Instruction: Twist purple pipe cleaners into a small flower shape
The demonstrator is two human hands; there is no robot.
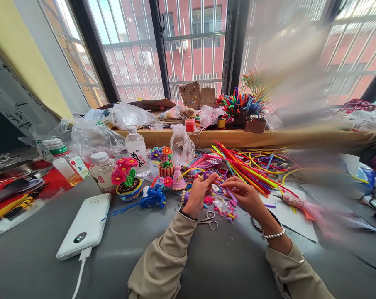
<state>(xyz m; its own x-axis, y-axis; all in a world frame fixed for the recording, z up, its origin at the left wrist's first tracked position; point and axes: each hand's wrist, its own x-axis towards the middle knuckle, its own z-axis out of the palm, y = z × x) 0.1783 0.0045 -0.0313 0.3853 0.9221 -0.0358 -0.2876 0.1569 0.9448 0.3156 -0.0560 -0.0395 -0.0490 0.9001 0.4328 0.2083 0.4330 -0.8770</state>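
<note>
Pinching: my left hand [198,194] is curled around a fuzzy purple stem [204,176], above the middle of the grey table [225,265].
Right hand: my right hand [241,192] is just beside it, fingers bent and pointing toward the left; I cannot tell whether they grip anything, though a lilac strip [231,195] shows right under them.
Between my wrists: pink snippets [209,200] and a small clear bag [222,204] lie on the table, with scissors [213,225] next to my left cuff.
Stems: a loose bundle [238,168] in red, orange, yellow and purple spreads out beyond my right hand.
Glue gun: the pink glue gun [300,204] lies on white paper [303,227] to my right, its far end blurred.
Finished-looking pieces: a blue figure [153,197], a pot of pink flowers [128,187] and a pink cone [178,180] stand or lie to my left.
Power bank: the white power bank [85,226] lies flat nearer me, a cable [79,272] plugged into it.
Windowsill: on the wooden sill [157,138] I see a red jar [190,125] and a cluster of colourful stems [242,104].
</note>
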